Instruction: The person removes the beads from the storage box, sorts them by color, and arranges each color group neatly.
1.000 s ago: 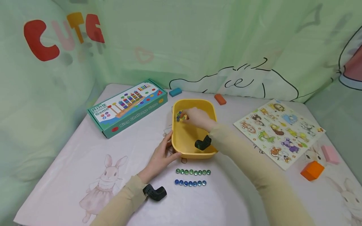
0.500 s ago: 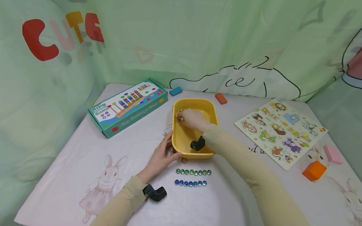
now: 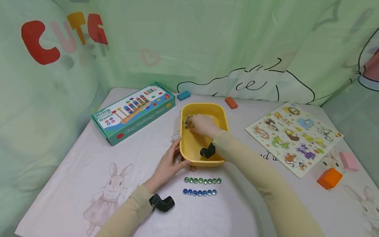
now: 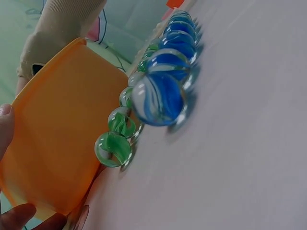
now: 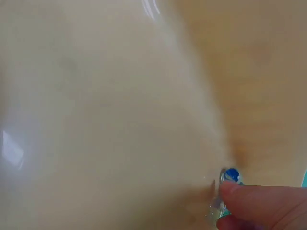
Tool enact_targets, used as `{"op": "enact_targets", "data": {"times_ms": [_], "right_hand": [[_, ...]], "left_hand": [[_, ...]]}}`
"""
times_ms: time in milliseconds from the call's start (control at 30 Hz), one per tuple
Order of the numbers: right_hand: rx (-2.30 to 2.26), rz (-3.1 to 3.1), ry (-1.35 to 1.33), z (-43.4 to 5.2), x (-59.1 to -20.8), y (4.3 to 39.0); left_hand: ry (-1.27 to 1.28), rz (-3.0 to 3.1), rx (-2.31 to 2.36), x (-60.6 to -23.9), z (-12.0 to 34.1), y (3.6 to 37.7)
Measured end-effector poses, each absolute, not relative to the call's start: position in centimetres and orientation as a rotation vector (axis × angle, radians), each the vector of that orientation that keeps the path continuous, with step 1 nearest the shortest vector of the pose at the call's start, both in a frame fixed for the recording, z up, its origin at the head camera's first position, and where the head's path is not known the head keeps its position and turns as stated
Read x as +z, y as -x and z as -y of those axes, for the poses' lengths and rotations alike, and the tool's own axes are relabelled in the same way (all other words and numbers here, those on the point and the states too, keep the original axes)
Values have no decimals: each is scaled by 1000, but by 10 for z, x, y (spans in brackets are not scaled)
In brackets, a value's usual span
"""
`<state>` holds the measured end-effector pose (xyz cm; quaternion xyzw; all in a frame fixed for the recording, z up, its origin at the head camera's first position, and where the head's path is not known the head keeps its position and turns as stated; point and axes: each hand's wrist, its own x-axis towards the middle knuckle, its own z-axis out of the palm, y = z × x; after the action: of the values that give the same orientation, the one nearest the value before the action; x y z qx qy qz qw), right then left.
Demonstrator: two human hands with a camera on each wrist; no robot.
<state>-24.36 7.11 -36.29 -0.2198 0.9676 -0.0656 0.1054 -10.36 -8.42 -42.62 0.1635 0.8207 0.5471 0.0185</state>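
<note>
A yellow plastic basin [image 3: 189,146] stands mid-table. My left hand [image 3: 167,168] grips its near left corner, thumb at the front and fingers along the side. Inside, my right hand [image 3: 204,125] reaches to the far left, where several glass marbles [image 3: 187,122] lie against the wall. In the right wrist view the thumb and a finger [image 5: 254,201] pinch at a clear greenish marble [image 5: 225,210], beside a blue marble [image 5: 231,174]; the hand hides part of the cluster. Before the basin lie a row of green marbles [image 3: 200,180] and, nearer, a row of blue marbles [image 4: 160,98].
A green Ring Challenge Game box [image 3: 133,113] stands at the back left. Behind the basin lie a blue block [image 3: 184,95] and an orange-red block [image 3: 231,103]. An animal puzzle board [image 3: 293,138], an orange block [image 3: 329,178] and a pink block [image 3: 349,161] are on the right.
The right hand has moved slightly left and down among the marbles in the basin, its forearm swinging left. The left hand, basin and marble rows have stayed put.
</note>
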Motion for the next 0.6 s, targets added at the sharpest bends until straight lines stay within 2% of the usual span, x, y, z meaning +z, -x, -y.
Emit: {"op": "enact_targets", "data": {"times_ms": [600], "right_hand": [[-178, -2822, 704, -65, -362, 242]], "left_hand": [[-533, -2541, 1720, -427, 84, 103]]}}
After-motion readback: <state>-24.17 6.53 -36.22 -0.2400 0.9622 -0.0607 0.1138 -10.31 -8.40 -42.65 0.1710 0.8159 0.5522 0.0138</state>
